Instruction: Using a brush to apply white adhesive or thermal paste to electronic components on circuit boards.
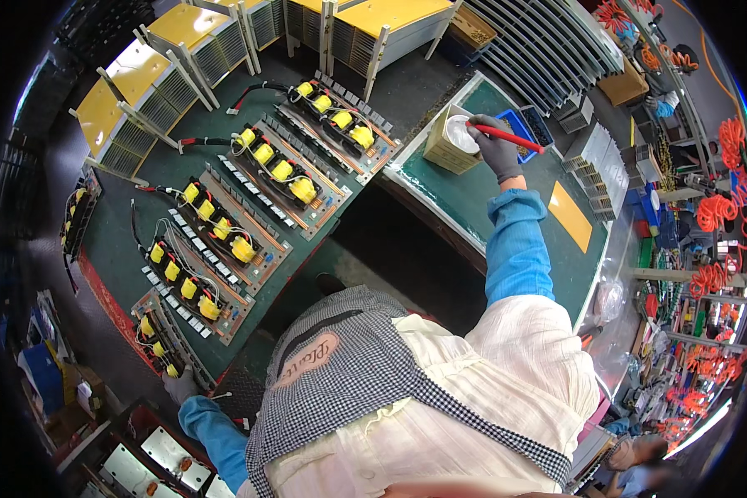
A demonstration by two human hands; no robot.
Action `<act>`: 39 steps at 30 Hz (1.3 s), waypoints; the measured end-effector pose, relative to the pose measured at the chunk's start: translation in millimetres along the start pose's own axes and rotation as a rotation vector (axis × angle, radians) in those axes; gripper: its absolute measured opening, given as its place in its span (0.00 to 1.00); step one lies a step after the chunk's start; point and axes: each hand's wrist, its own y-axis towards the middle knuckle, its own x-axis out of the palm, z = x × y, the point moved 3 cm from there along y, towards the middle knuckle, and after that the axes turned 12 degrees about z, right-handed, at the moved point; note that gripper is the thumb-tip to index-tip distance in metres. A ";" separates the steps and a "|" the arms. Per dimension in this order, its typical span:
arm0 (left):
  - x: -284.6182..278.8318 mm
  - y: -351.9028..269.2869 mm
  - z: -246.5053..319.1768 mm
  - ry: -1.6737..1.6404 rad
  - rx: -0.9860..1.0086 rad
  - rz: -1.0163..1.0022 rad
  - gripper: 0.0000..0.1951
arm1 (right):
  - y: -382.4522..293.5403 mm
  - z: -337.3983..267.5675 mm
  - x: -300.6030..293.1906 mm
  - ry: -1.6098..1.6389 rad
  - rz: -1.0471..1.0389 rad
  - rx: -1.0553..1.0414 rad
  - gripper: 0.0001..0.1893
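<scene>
My right hand (pixel 497 148), in a grey glove, grips a red stick-like tool (pixel 507 136) above the right bench. Just left of it a white round tub (pixel 462 133) sits inside a cardboard box (pixel 451 154), and a blue tray (pixel 515 134) of small parts lies behind. My left hand (pixel 180 385), gloved too, is at the near left corner of the left bench. It touches the end of a circuit board with yellow-wrapped coils (pixel 155 336); its fingers are partly hidden. More such boards (pixel 280 168) lie in a row on the green bench top.
Racks with yellow top sheets (pixel 187 25) stand along the far edge. A dark gap parts the two benches. On the right bench lie a yellow sheet (pixel 569 216) and stacked metal parts (pixel 597 162). Bins with metal plates (pixel 174 457) are at lower left. People are at work on the right.
</scene>
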 end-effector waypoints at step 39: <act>-60.2 110.9 -60.5 -0.171 1.001 -0.325 0.39 | -207.0 -597.6 240.3 0.951 -0.475 -0.155 0.11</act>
